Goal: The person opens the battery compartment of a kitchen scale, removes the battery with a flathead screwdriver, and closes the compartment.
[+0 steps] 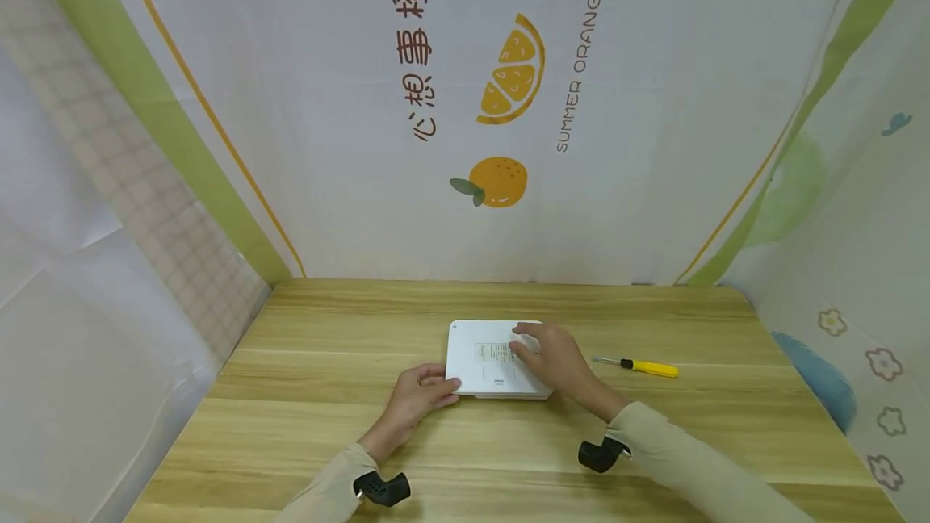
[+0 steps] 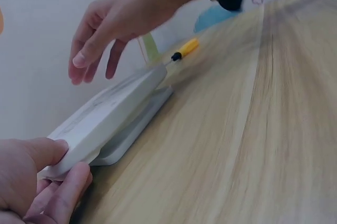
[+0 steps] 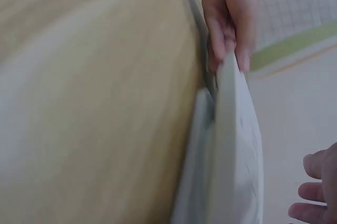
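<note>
The step in hand looks to be steadying and positioning the flat, white, rectangular plastic device with rounded corners [image 1: 475, 352], which is at the middle of the wood-grain desk [image 1: 327, 345], printed label [image 1: 491, 353] facing up. The left wrist view shows a pale, thin plate-like part [image 2: 134, 132] beneath it, near the desk surface; whether it is separate or joined on is unclear.

The left hand [image 1: 419, 395] pinches the device's near left corner, thumb on the upper face and fingers curled underneath. The right hand [image 1: 554, 356] is over the device's right part, its fingers loosely bent and spread, grasping nothing; both wrist views show them apart from the surface.

The next move probably calls for a firm left pinch while the right fingers settle on the device. The yellow-handled screwdriver with a black collar and metal shaft [image 1: 650, 368] lies untouched to the right.
</note>
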`<move>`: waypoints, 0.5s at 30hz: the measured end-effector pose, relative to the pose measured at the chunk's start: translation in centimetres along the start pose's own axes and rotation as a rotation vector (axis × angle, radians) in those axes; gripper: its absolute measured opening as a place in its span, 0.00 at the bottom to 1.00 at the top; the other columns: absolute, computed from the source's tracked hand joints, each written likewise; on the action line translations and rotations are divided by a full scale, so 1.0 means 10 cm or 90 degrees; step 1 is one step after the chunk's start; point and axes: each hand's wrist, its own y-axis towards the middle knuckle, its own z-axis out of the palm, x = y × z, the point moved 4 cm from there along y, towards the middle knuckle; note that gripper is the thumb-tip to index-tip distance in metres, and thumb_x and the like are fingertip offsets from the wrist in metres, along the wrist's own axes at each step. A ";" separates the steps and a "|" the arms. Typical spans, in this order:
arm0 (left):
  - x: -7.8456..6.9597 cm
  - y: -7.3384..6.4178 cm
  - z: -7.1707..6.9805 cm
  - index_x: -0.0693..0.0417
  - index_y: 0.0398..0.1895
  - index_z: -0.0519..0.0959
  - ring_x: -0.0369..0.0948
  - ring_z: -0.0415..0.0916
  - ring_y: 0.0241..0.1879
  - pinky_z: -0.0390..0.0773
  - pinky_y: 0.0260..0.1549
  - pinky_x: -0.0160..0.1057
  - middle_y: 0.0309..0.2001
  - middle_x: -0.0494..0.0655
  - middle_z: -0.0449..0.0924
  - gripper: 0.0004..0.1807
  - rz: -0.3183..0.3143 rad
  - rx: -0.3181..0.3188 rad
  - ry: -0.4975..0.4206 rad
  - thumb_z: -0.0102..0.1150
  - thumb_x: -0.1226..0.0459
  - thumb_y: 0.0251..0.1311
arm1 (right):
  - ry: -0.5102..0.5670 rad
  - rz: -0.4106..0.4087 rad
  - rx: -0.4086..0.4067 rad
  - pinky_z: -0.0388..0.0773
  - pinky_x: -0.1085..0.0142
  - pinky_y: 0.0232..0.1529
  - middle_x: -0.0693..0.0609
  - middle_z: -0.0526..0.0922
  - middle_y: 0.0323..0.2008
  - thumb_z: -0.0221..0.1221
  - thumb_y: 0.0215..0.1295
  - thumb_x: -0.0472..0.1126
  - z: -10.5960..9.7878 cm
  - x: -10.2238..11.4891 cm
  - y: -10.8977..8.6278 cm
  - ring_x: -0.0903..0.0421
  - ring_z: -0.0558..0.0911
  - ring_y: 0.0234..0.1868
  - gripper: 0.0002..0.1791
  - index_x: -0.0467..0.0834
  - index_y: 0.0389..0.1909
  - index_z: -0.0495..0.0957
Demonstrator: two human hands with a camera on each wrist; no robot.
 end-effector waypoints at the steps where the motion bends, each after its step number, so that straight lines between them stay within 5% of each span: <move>1: 0.01 0.00 0.00 0.82 0.60 0.69 0.43 0.85 0.41 0.90 0.46 0.37 0.43 0.61 0.83 0.25 0.000 -0.001 -0.003 0.64 0.75 0.65 | 0.011 -0.010 0.003 0.85 0.47 0.58 0.44 0.87 0.54 0.67 0.69 0.44 0.02 0.04 -0.04 0.45 0.84 0.57 0.16 0.39 0.51 0.86; 7: 0.03 -0.01 -0.01 0.82 0.61 0.68 0.44 0.85 0.43 0.89 0.47 0.37 0.47 0.63 0.83 0.25 0.003 -0.003 -0.014 0.64 0.74 0.66 | 0.032 -0.018 0.025 0.82 0.46 0.62 0.44 0.86 0.54 0.67 0.69 0.44 0.17 0.14 -0.23 0.44 0.83 0.59 0.16 0.39 0.51 0.86; 15: 0.03 -0.01 -0.01 0.81 0.62 0.69 0.44 0.85 0.44 0.89 0.48 0.37 0.46 0.61 0.84 0.25 0.010 0.004 -0.020 0.64 0.73 0.66 | -0.047 -0.025 0.022 0.80 0.43 0.64 0.41 0.85 0.55 0.69 0.66 0.48 0.25 0.17 -0.32 0.41 0.82 0.60 0.21 0.37 0.52 0.86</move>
